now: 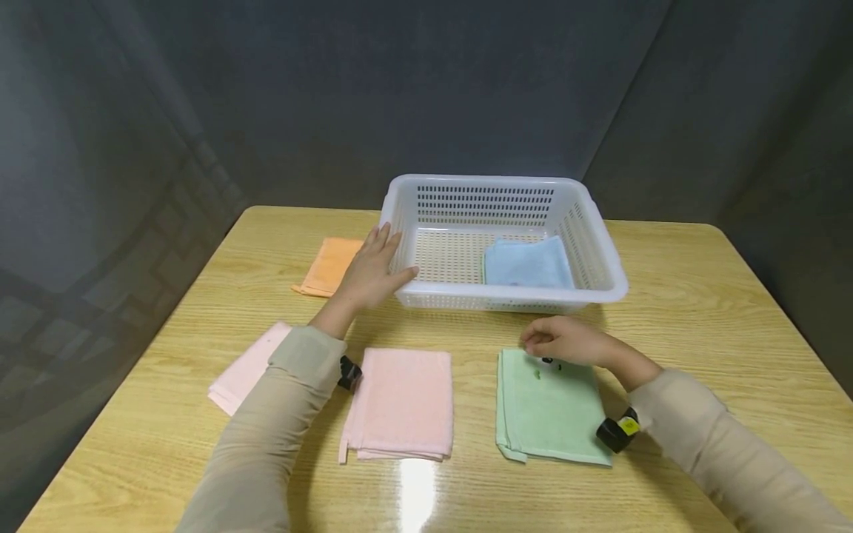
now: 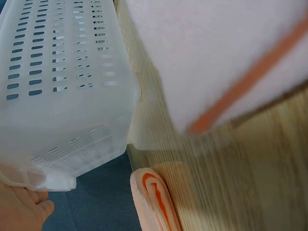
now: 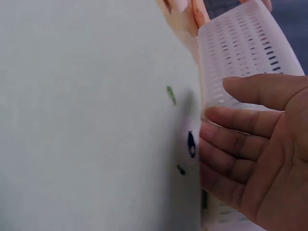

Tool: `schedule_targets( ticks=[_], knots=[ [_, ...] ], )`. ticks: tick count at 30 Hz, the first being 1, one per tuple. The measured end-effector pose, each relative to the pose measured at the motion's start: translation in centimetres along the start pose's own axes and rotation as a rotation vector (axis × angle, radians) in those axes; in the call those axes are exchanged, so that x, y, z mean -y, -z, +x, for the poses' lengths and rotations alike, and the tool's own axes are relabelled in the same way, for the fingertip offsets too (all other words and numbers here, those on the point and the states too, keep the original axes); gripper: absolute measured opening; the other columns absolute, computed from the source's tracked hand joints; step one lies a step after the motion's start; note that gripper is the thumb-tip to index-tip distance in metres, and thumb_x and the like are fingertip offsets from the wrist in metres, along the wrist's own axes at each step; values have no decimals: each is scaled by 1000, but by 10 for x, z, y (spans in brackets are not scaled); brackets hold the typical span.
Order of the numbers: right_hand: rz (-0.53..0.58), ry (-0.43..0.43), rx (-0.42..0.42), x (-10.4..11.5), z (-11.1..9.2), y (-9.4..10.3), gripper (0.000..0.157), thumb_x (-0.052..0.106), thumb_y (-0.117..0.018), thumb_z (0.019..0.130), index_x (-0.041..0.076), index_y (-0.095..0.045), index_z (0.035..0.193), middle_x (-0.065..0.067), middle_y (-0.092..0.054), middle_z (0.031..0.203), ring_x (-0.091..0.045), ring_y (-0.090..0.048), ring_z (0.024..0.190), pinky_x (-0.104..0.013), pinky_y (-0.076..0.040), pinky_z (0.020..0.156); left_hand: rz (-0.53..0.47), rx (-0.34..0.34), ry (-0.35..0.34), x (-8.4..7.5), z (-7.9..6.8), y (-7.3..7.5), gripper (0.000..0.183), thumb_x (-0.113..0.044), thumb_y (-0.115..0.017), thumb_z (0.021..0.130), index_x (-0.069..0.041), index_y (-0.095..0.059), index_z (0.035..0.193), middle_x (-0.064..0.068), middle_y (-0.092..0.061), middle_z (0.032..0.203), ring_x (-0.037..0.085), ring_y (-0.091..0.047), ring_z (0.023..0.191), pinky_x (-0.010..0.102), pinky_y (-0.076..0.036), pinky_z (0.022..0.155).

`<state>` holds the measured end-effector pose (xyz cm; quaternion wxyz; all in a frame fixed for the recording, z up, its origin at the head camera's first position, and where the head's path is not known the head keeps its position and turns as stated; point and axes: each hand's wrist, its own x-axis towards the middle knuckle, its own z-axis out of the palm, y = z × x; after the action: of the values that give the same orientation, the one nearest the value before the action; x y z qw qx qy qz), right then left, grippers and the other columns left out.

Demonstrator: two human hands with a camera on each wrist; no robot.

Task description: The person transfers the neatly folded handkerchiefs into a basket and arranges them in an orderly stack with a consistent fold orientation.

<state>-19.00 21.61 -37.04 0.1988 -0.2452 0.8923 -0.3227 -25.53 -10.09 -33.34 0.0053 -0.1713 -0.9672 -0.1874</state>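
My left hand [image 1: 373, 270] rests at the left rim of a white plastic basket [image 1: 493, 295], its fingers extended and thumb spread toward the front rim. Inside the basket, at the right, lies a folded light blue towel [image 1: 529, 263]. Over the far edge of a folded green towel [image 1: 553, 414] is my right hand [image 1: 576, 342]. In the right wrist view its slightly bent fingers [image 3: 236, 144] reach that towel's edge, and the thumb stands apart from them. Small dark and green marks show on the towel near the fingertips.
A folded pink towel [image 1: 406, 400] lies in the middle of the wooden table [image 1: 466, 488]. Another pink towel [image 1: 253, 366] is partly hidden under the left forearm. An orange towel [image 1: 326, 266] sits left of the basket, and a dark curtain [image 1: 426, 96] hangs behind the table.
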Motion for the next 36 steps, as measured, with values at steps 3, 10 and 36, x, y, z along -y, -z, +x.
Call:
schedule_targets(
  ticks=[3, 10, 36],
  knots=[
    [2, 7, 28, -2, 3, -1, 23, 13, -58, 82, 1, -58, 101, -3, -60, 91, -14, -54, 78, -27, -45, 64, -3, -5, -3, 0, 0, 0, 73, -50, -41, 84, -7, -17, 138, 8, 0, 143, 20, 8, 129, 40, -5, 102],
    [-108, 57, 90, -1, 6, -1, 26, 4, -63, 74, 0, -57, 99, -4, -57, 92, -20, -53, 86, -32, -43, 72, -9, -9, 5, 1, 1, -1, 73, -50, -41, 84, -8, -18, 138, 7, 0, 143, 18, 10, 128, 39, -5, 102],
    [-33, 7, 158, 6, 6, 7, 11, 8, -63, 76, 8, -52, 73, 2, -41, 63, -10, -36, 54, -25, -34, 50, -6, -7, -7, 1, 1, -1, 74, -50, -41, 84, -6, -17, 138, 8, -1, 143, 19, 9, 128, 40, -6, 102]
  ],
)
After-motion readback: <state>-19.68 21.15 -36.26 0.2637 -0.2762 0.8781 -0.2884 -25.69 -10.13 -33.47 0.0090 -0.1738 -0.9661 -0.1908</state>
